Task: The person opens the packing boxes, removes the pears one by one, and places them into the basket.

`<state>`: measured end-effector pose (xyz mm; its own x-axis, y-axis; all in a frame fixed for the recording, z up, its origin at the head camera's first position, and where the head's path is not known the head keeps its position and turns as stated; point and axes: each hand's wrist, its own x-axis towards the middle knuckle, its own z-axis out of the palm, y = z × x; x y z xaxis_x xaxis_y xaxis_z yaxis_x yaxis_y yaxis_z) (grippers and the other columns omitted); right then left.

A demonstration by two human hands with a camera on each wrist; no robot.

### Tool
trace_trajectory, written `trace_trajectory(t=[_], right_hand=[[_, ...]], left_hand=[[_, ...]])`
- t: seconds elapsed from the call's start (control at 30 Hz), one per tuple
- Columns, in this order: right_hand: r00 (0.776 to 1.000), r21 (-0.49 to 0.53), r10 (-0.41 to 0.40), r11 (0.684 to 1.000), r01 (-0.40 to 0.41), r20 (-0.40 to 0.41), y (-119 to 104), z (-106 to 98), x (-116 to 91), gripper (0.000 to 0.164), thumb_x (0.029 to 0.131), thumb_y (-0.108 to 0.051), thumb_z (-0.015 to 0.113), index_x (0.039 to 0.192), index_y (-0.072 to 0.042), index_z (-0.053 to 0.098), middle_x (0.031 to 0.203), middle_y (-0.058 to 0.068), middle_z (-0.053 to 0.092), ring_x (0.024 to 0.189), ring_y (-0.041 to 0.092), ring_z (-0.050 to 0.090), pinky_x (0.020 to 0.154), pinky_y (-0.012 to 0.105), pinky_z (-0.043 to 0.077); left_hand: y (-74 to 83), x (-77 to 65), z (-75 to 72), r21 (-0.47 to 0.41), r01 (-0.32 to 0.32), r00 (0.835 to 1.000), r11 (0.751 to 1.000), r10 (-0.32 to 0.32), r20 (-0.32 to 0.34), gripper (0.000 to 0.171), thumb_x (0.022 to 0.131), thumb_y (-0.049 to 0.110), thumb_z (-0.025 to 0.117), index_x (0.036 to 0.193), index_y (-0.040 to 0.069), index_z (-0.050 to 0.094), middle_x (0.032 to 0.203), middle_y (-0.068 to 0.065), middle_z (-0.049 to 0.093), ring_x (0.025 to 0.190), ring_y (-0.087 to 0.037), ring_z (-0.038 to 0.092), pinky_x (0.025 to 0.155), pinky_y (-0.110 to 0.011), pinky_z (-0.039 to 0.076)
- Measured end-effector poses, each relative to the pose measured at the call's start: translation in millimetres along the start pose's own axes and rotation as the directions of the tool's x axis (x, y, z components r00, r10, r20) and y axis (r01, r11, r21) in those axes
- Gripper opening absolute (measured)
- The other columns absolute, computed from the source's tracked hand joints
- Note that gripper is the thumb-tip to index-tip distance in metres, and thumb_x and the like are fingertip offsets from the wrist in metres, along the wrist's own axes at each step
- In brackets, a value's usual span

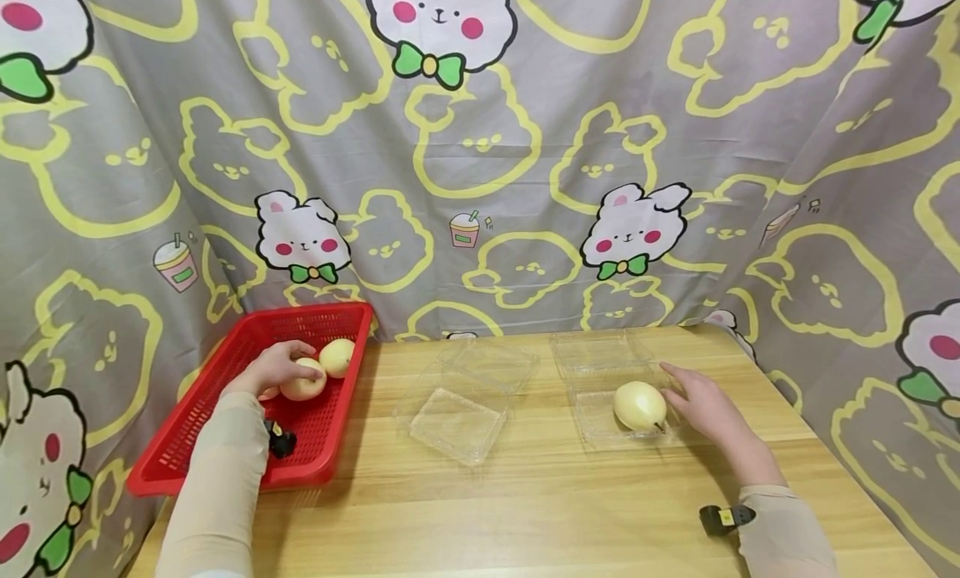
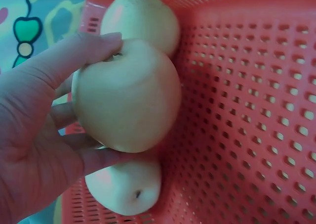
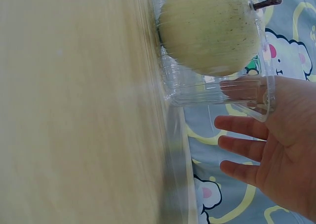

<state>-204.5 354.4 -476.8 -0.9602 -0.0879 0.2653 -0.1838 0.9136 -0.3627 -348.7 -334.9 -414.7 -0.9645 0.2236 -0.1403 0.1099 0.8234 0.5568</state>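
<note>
My left hand [image 1: 272, 368] reaches into the red basket [image 1: 347, 419] and grips a pale yellow pear [image 2: 129, 100], thumb by its stem end and fingers around the side. Two more pears lie beside it there: one upper pear [image 2: 143, 21] and one lower pear [image 2: 126, 187] in the left wrist view. On the right, a single pear [image 1: 640, 405] with a dark stem sits in an opened clear plastic box [image 1: 591, 418]. Beside that box is my right hand [image 3: 291, 145], fingers extended and spread, its thumb showing through the clear wall.
Another opened clear plastic box [image 1: 457, 424] stands mid-table, between the basket and the box with the pear. The wooden table [image 1: 480, 520] meets a grey patterned curtain [image 1: 480, 161] behind and at both sides. A small black device [image 1: 726, 520] is at the right sleeve.
</note>
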Motion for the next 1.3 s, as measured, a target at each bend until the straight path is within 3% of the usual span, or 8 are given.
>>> trace_trajectory(t=[0.33, 0.47, 0.73, 0.87, 1.3], right_hand=[[1.0, 0.005, 0.01, 1.0, -0.01, 0.013, 1.7, 0.1, 0.3, 0.051, 0.095, -0.016, 0.057, 0.14, 0.006, 0.045, 0.13, 0.036, 0.054, 0.118, 0.055, 0.05, 0.1, 0.065, 0.039], [1.0, -0.001, 0.011, 1.0, -0.011, 0.015, 1.5, 0.2, 0.1, 0.051, 0.095, -0.016, 0.057, 0.14, 0.006, 0.045, 0.129, 0.036, 0.054, 0.118, 0.055, 0.05, 0.1, 0.065, 0.039], [1.0, 0.003, 0.014, 1.0, -0.014, 0.019, 0.3, -0.1, -0.2, 0.051, 0.095, -0.015, 0.057, 0.14, 0.006, 0.044, 0.131, 0.036, 0.053, 0.118, 0.055, 0.05, 0.101, 0.065, 0.039], [1.0, 0.01, 0.021, 1.0, -0.021, 0.024, 1.0, -0.2, -0.1, 0.051, 0.095, -0.015, 0.057, 0.14, 0.005, 0.044, 0.131, 0.035, 0.053, 0.119, 0.055, 0.05, 0.1, 0.065, 0.039], [0.999, 0.004, 0.018, 1.0, -0.018, 0.031, 0.4, 0.1, -0.5, 0.052, 0.095, -0.015, 0.057, 0.141, 0.005, 0.043, 0.13, 0.036, 0.053, 0.117, 0.055, 0.05, 0.1, 0.066, 0.039]], left_hand=[[-3.4, 4.8, 9.6, -0.027, -0.052, 0.999, 0.998, 0.052, -0.01, 0.063, 0.08, 0.028, 0.079, 0.126, -0.006, 0.054, 0.127, -0.029, 0.057, 0.111, -0.037, 0.054, 0.093, -0.044, 0.051], [-5.5, 6.2, 11.3, -0.033, -0.039, 0.999, 0.999, 0.038, -0.012, 0.066, 0.081, 0.031, 0.078, 0.129, -0.005, 0.052, 0.129, -0.029, 0.056, 0.112, -0.037, 0.054, 0.096, -0.048, 0.05], [-11.0, 4.4, 6.4, -0.161, -0.004, 0.999, 0.987, 0.012, 0.051, 0.071, 0.084, 0.028, 0.076, 0.137, -0.006, 0.044, 0.138, -0.033, 0.048, 0.111, -0.032, 0.057, 0.079, -0.031, 0.054], [-11.5, 1.3, 0.5, -0.163, 0.047, 0.997, 0.985, -0.035, 0.076, 0.072, 0.086, 0.033, 0.073, 0.141, 0.0, 0.042, 0.143, -0.029, 0.045, 0.108, -0.028, 0.059, 0.074, -0.035, 0.055], [-10.5, -4.7, -0.9, -0.163, 0.044, 0.995, 0.986, -0.028, 0.098, 0.07, 0.087, 0.031, 0.072, 0.14, -0.003, 0.041, 0.139, -0.031, 0.046, 0.109, -0.031, 0.06, 0.081, -0.042, 0.056]])
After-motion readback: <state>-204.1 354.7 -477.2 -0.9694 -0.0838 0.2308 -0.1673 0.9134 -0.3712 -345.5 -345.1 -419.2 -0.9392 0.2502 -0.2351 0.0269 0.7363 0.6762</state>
